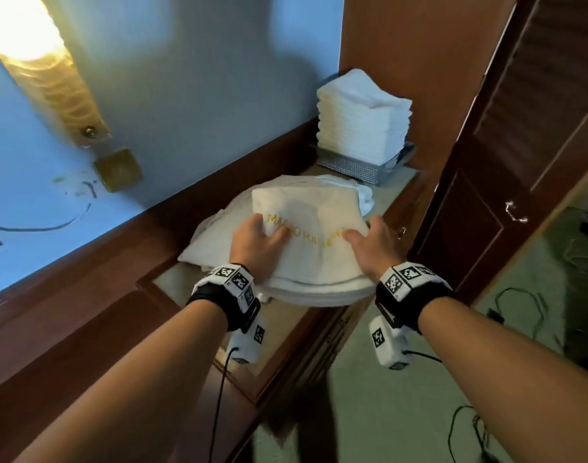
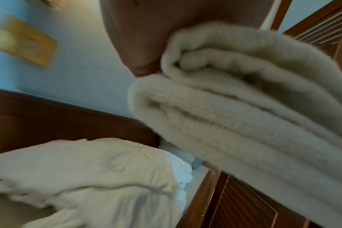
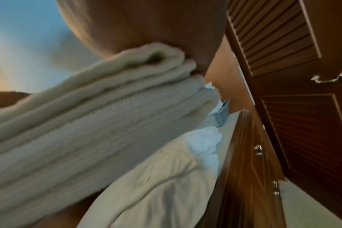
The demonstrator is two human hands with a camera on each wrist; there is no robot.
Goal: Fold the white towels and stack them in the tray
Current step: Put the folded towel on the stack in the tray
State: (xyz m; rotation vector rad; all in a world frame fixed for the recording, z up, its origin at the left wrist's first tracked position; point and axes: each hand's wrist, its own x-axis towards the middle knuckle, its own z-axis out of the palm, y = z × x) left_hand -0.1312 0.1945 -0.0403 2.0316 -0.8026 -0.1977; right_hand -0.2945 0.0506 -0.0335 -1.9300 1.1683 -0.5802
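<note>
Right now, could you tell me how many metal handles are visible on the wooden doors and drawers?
3: one door handle, and two drawer pulls lower down; others may be hidden.

Towel stack (image 1: 364, 118) in tray (image 1: 351, 165)

A folded white towel (image 1: 306, 228) with yellow lettering is lifted above a loose heap of unfolded towels (image 1: 215, 235) on the wooden counter. At the far end, a tall stack of folded towels (image 1: 362, 118) sits in a perforated metal tray (image 1: 352, 167).
</note>
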